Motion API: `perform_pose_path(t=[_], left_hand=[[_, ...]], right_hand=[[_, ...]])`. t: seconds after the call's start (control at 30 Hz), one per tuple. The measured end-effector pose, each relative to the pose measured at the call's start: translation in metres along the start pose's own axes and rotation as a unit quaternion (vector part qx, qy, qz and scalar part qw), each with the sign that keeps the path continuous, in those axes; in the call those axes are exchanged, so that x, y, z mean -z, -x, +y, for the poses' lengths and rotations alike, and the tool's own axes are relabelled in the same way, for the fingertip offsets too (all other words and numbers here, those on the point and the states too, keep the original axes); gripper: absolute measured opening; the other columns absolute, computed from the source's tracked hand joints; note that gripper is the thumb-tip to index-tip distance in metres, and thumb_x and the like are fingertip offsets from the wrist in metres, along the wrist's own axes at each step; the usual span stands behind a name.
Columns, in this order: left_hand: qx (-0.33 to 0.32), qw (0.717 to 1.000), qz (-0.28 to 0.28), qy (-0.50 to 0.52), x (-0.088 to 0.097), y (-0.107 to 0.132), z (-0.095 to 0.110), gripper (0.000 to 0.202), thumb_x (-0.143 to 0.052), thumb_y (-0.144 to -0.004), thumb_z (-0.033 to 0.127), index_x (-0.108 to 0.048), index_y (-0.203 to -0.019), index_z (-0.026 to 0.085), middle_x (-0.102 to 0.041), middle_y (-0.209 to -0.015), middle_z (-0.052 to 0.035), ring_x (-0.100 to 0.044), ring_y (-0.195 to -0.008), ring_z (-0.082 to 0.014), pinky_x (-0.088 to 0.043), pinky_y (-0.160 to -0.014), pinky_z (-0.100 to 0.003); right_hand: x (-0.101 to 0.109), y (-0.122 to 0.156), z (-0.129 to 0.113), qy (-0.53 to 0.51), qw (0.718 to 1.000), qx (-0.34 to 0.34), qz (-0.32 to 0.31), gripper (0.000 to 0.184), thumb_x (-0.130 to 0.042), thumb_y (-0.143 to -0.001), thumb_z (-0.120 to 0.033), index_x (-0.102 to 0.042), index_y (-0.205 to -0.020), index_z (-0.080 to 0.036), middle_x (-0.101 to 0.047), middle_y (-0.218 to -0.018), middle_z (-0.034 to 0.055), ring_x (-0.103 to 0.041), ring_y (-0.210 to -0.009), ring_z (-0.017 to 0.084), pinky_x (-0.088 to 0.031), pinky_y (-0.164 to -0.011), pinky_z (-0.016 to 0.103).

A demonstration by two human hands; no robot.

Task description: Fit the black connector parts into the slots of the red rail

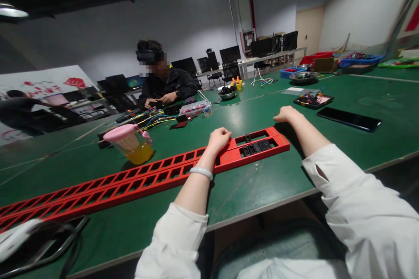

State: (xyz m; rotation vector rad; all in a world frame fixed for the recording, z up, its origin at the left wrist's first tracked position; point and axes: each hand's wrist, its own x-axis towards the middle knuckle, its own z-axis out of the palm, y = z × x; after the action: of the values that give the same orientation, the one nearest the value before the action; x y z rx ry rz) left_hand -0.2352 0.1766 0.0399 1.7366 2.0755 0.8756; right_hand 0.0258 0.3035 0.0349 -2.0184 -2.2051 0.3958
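Note:
A long red slotted rack (137,181) lies across the green table (255,187), with several black parts (257,147) seated in slots near its right end. My left hand (218,138) rests on the rack's upper edge, fingers curled into a loose fist; I cannot make out anything in it. My right hand (285,114) lies on the table just beyond the rack's right end, fingers curled under and mostly hidden. A white bracelet (202,171) circles my left wrist.
A black phone (348,118) lies right of my right hand. A pink-lidded jug (131,143) of yellow liquid stands left. A person (163,82) works across the table among coloured wires (157,117). A small tray (313,100), metal bowls (227,93) and bins sit farther back.

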Motion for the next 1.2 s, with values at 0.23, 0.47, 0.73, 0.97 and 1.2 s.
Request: perform_pose_path(t=[0.23, 0.47, 0.73, 0.97, 1.2], left_hand=[[-0.037, 0.999, 0.007, -0.021, -0.001, -0.005, -0.008, 0.022, -0.049, -0.07, 0.034, -0.058, -0.065, 0.015, -0.059, -0.056, -0.0019, -0.051, -0.05, -0.0114, -0.037, -0.051, -0.021], [-0.036, 0.999, 0.005, -0.014, -0.001, -0.005, -0.008, 0.023, -0.049, -0.069, 0.034, -0.059, -0.065, 0.014, -0.059, -0.056, -0.0024, -0.05, -0.05, -0.0116, -0.037, -0.051, -0.021], [-0.038, 0.999, 0.006, -0.019, -0.002, -0.006, -0.009, 0.022, -0.05, -0.069, 0.034, -0.059, -0.065, 0.015, -0.06, -0.058, -0.0028, -0.051, -0.051, -0.0119, -0.037, -0.051, -0.021], [-0.027, 0.999, 0.016, -0.019, -0.001, -0.003, -0.004, 0.022, -0.05, -0.069, 0.034, -0.059, -0.064, 0.015, -0.06, -0.058, -0.0026, -0.051, -0.052, -0.0121, -0.038, -0.053, -0.021], [-0.04, 0.998, 0.011, -0.037, 0.001, -0.004, -0.004, 0.021, -0.049, -0.068, 0.033, -0.059, -0.063, 0.016, -0.059, -0.057, -0.0018, -0.049, -0.052, -0.0119, -0.037, -0.053, -0.021]], right_hand=[[-0.015, -0.005, -0.006, 0.037, 0.998, -0.053, -0.016, 0.069, -0.055, -0.069, -0.048, -0.042, -0.124, -0.01, -0.029, -0.131, 0.0247, -0.036, -0.116, 0.036, -0.038, -0.086, 0.043], [-0.013, 0.005, -0.008, 0.047, 0.995, -0.088, -0.03, 0.068, -0.045, -0.071, -0.063, -0.04, -0.126, -0.023, -0.028, -0.132, 0.0188, -0.026, -0.12, 0.037, -0.028, -0.088, 0.052], [0.02, 0.057, -0.07, 0.011, 0.99, 0.132, 0.045, 0.056, -0.043, -0.077, -0.054, -0.059, -0.106, -0.009, -0.057, -0.106, 0.0194, -0.052, -0.1, 0.028, -0.041, -0.082, 0.034], [-0.009, 0.085, -0.112, 0.04, 0.987, 0.145, -0.059, 0.057, -0.062, -0.059, -0.054, -0.063, -0.1, -0.015, -0.061, -0.102, 0.0157, -0.059, -0.09, 0.028, -0.048, -0.071, 0.034], [-0.011, 0.09, -0.12, -0.024, 0.99, 0.14, -0.004, 0.046, -0.056, -0.068, -0.046, -0.062, -0.099, -0.013, -0.062, -0.097, 0.0173, -0.059, -0.088, 0.028, -0.048, -0.07, 0.033]])
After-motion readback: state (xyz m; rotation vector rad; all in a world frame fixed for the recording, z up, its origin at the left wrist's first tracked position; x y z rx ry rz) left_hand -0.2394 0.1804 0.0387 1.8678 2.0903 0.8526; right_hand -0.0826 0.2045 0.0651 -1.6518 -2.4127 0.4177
